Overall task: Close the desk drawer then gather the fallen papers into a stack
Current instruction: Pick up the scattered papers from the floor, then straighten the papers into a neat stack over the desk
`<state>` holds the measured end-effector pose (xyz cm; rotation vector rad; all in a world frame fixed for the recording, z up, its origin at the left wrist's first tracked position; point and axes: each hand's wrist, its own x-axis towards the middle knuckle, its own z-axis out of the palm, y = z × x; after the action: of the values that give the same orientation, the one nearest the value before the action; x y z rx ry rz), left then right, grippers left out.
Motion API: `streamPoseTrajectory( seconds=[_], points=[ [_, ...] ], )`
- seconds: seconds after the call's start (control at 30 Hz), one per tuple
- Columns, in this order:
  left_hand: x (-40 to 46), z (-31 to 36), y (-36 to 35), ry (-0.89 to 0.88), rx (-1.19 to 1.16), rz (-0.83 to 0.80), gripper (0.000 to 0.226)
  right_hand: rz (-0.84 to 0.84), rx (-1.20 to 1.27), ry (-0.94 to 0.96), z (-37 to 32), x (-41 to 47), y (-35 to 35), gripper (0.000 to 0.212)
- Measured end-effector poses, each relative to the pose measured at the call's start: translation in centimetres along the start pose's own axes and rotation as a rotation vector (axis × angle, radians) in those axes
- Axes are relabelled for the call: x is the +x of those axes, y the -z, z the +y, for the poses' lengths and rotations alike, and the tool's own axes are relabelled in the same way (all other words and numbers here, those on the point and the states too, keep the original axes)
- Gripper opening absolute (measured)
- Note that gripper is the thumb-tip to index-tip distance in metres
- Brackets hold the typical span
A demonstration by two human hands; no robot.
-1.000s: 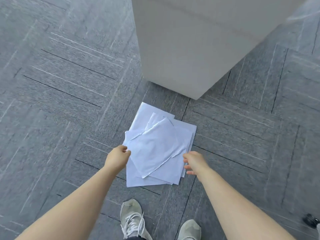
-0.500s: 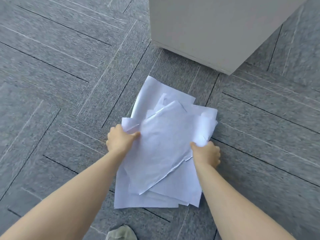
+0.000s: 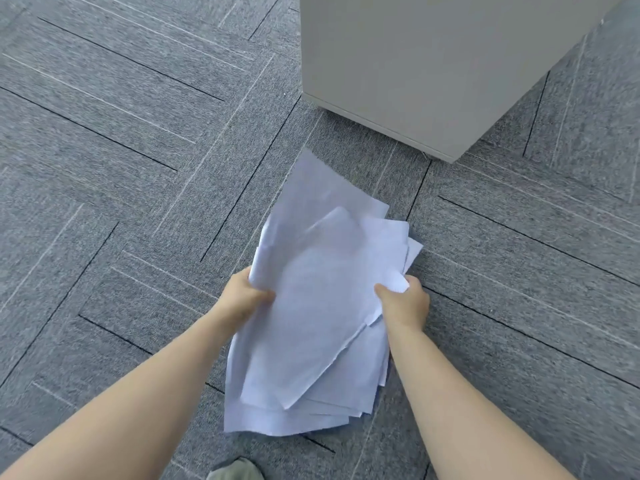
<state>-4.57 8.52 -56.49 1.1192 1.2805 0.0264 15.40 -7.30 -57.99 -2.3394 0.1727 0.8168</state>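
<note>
Grey ribbed carpet [image 3: 138, 168] — both hands pinch crumpled white papers [image 3: 322, 306].

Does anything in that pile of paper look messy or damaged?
Yes. The papers held between the left hand and right hand are askew: sheets fan out at different angles, corners poke out at the bottom, and the top sheet's right edge looks ragged, as if torn.

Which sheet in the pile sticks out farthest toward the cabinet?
The bottom-most sheet: its corner juts past the other papers toward the cabinet.
</note>
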Motion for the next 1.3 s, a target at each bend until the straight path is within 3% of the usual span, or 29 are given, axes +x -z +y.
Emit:
streamPoseTrajectory(
  seconds=[0.07, 0.13, 0.2, 0.27, 0.47, 0.6, 0.73, 0.83, 1.0, 1.13, 1.3],
  points=[
    [-0.8, 0.9, 0.2, -0.012, -0.067, -0.036, 0.032, -0.079, 0.193, -0.007, 0.2, -0.4, 1.0, 0.052],
    [-2.3, 2.8, 1.0, -0.016, -0.097, -0.077, 0.035, -0.294, 0.477, -0.14, -0.4, -1.3, 2.2, 0.058],
    [-5.0, 6.1, 2.4, -0.029, -0.098, -0.101, 0.038, -0.489, 0.531, -0.222, -2.3, -3.1, 4.3, 0.053],
    [-8.8, 10.5, 4.2, -0.048, -0.106, -0.113, 0.041, -0.552, 0.527, -0.179, -5.8, -5.6, 7.2, 0.047],
    [-24.1, 29.0, 8.8, -0.157, -0.173, -0.2, 0.042, -0.688, 0.76, 0.031, -22.6, -17.6, 19.9, 0.055],
    [-34.9, 43.0, 11.6, -0.228, -0.175, -0.265, 0.041, -0.804, 0.795, 0.147, -35.0, -27.4, 30.9, 0.037],
    [-43.9, 56.3, 13.4, -0.358, -0.116, -0.29, 0.037, -0.732, 0.78, 0.356, -46.9, -35.3, 41.7, 0.045],
    [-48.9, 66.0, 12.9, -0.514, -0.104, -0.257, 0.029, -0.648, 0.814, 0.517, -55.4, -39.6, 48.8, 0.04],
    [-52.8, 78.2, 8.9, -0.721, -0.12, -0.234, 0.023, -0.638, 0.83, 0.679, -64.7, -42.3, 57.5, 0.04],
    [-51.9, 83.4, 4.3, -0.825, -0.168, -0.148, 0.018, -0.312, 0.918, 0.721, -68.4, -39.2, 61.2, 0.039],
    [-46.8, 89.0, -0.7, -0.808, -0.253, -0.191, 0.03, 0.002, 0.955, 0.714, -72.4, -31.4, 64.8, 0.011]
  ],
)
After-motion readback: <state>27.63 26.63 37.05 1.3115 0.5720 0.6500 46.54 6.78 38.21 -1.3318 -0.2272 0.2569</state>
